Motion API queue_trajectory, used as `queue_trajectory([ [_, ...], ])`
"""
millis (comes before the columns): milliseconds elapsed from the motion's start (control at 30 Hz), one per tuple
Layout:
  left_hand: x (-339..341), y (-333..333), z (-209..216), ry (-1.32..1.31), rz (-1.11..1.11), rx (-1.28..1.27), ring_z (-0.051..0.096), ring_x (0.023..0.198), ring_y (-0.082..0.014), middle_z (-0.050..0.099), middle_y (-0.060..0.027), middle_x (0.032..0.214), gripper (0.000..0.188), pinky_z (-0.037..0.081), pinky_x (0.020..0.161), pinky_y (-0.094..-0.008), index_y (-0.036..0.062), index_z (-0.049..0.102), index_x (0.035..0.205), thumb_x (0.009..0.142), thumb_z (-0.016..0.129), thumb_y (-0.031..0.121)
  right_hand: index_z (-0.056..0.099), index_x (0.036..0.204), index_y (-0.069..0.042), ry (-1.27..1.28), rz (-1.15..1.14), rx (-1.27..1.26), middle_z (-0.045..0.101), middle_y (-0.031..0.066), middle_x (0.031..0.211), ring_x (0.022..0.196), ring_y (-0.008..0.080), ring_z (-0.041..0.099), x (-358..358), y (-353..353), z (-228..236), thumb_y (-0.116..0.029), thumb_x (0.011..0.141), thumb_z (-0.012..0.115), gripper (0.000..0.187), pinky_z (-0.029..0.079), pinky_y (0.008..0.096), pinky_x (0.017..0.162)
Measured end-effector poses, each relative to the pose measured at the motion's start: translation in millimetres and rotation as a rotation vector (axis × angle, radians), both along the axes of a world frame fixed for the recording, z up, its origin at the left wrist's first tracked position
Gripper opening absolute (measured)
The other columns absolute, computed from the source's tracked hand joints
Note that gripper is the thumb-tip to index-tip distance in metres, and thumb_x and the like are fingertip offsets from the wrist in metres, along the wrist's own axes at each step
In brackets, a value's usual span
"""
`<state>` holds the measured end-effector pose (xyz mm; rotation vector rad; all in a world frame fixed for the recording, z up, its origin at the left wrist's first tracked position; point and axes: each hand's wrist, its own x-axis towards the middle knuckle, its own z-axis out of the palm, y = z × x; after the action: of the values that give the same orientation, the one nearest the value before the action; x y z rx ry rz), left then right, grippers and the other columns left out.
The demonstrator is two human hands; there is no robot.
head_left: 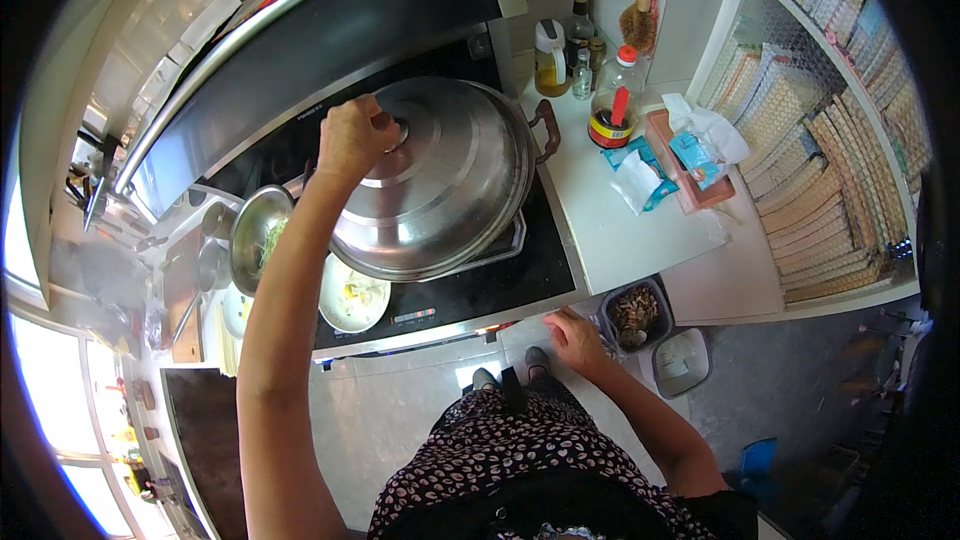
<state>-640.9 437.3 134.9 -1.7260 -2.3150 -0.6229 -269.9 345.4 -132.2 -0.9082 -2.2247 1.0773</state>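
A large domed steel lid [450,170] covers a wide pan on the black cooktop [490,285]. At the lid's top, my left hand [355,137] is closed round the small knob [400,134]. The pan's brown side handle [546,130] sticks out at the right. My right hand [580,340] hangs low by the cooktop's front edge, its fingers curled and no object showing in them. Left of the pan, partly behind my left forearm, sits a steel bowl [246,240] with green shreds. A white bowl [352,312] with pale and yellow bits stands at the pan's near left.
On the right counter stand an oil jug [550,65], a red-capped sauce bottle [614,105] and tissue packs [640,178]. Below are a bin [636,312] of scraps and a pale container [682,360]. A cutting board [184,285] lies left. A dark hood panel [350,35] rises behind.
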Motion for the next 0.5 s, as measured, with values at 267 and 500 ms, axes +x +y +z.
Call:
queue_trajectory([
  [267, -6, 16, -29, -0.082, -0.014, 0.042, 0.068, 0.077, -0.0368, 0.069, -0.0192, 0.079, 0.023, 0.055, 0.073, -0.0416, 0.0016, 0.067, 0.08, 0.069, 0.071, 0.022, 0.059, 0.099, -0.005, -0.041, -0.026, -0.003, 0.063, 0.016, 0.094, 0.083, 0.0384, 0.063, 13, 7, -3, -0.001, 0.081, 0.058, 0.017, 0.051, 0.047, 0.069],
  [500, -9, 21, -33, -0.095, -0.009, 0.025, 0.068, 0.076, -0.0361, 0.068, -0.0195, 0.078, 0.023, 0.055, 0.073, -0.041, 0.0007, 0.067, 0.08, 0.069, 0.071, 0.021, 0.06, 0.099, -0.005, -0.033, -0.01, -0.009, 0.064, 0.0164, 0.095, 0.082, 0.0389, 0.063, 9, 12, -4, -0.003, 0.082, 0.059, 0.016, 0.051, 0.0462, 0.069],
])
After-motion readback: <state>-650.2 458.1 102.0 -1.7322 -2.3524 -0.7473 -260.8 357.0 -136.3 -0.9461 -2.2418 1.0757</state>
